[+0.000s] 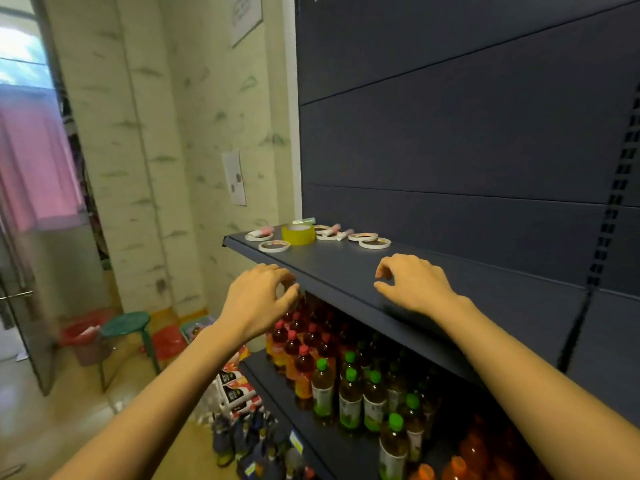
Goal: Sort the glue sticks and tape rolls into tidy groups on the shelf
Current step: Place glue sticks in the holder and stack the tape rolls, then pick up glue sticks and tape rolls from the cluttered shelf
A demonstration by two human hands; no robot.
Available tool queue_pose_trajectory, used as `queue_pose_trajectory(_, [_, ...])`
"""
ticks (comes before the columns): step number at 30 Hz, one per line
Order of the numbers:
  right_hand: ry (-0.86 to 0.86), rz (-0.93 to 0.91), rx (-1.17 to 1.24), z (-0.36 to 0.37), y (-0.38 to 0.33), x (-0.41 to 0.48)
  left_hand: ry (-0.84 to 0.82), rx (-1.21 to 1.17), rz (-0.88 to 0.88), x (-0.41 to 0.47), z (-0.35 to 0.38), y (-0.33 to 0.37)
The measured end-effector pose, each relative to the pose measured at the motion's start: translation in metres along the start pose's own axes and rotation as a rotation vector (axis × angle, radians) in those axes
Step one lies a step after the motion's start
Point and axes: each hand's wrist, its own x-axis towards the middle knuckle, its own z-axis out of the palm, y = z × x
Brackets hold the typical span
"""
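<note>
On the far left end of the dark shelf lie mixed supplies. A thick yellow tape roll stands among several thin white tape rolls, such as the white tape roll nearest the front and another white tape roll at the right. White glue sticks with pink caps lie among them; one glue stick rests at the left, another glue stick near the middle. My left hand hovers at the shelf's front edge with loosely curled fingers, holding nothing. My right hand hangs over the shelf, fingers loosely curled, empty.
Below the shelf, a lower shelf holds several drink bottles with red and green caps. Packaged goods pile on the floor beside it. A green stool and a red bin stand to the left near a door.
</note>
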Motion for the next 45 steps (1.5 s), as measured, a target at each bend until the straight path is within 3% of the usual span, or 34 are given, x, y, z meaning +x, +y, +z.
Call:
queue_pose_trajectory(6, [-0.016,0.130,0.003,0.032,-0.026,0.055,0.011,-0.083,0.074,0.035,0.024,-0.060])
queue_pose_trajectory(15, [-0.044,0.253,-0.086,0.050,-0.017,0.126,-0.003,-0.219,0.123,0.102,0.074,-0.097])
queue_pose_trajectory(23, [-0.004,0.447,-0.032,0.084,0.029,0.226,0.012,-0.243,0.052,0.189,0.119,-0.131])
queue_pose_trajectory(33, [-0.192,0.674,-0.184,0.133,0.061,0.333,0.055,-0.306,-0.057,0.258,0.159,-0.183])
queue_pose_trajectory(40, [-0.302,0.722,-0.275,0.142,0.075,0.362,0.042,-0.328,-0.085,0.292,0.185,-0.213])
queue_pose_trajectory(45, [-0.147,0.665,-0.307,0.127,0.076,0.367,-0.050,-0.334,-0.140,0.331,0.204,-0.226])
